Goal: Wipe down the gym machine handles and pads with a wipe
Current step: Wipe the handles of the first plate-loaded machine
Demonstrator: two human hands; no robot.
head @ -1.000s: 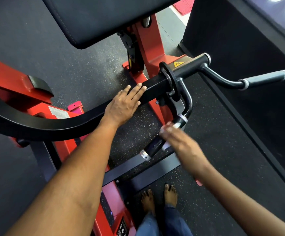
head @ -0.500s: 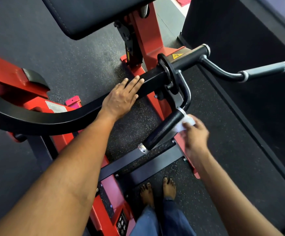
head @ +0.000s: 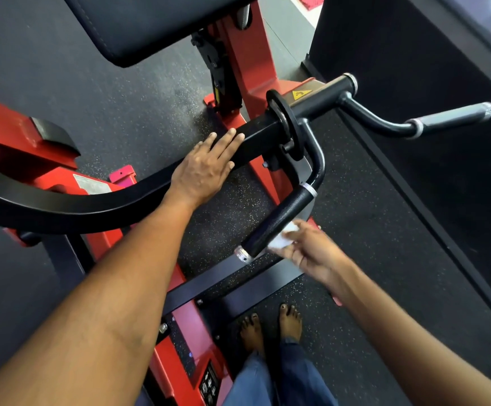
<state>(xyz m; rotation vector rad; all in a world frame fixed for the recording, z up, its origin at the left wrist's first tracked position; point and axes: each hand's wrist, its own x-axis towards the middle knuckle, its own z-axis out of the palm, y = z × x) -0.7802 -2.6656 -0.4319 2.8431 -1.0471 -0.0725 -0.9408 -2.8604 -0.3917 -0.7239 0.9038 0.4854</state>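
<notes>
The near black handle [head: 278, 221] of the red and black gym machine slants down toward me in the middle of the view. My right hand [head: 311, 250] presses a small white wipe [head: 285, 237] against the lower right side of that handle. My left hand [head: 206, 168] lies flat, fingers spread, on the curved black lever arm [head: 71, 208]. A second, grey handle [head: 452, 115] sticks out to the upper right. A black pad [head: 150, 24] hangs across the top of the view.
The red frame [head: 253, 63] and a black floor bar [head: 232, 279] stand between me and the handles. My bare feet [head: 270, 326] rest on speckled black rubber flooring. A dark wall or panel [head: 414, 54] rises on the right.
My right hand has slid the wipe from the upper end of the near handle down toward its lower end. My left hand stays flat on the lever arm.
</notes>
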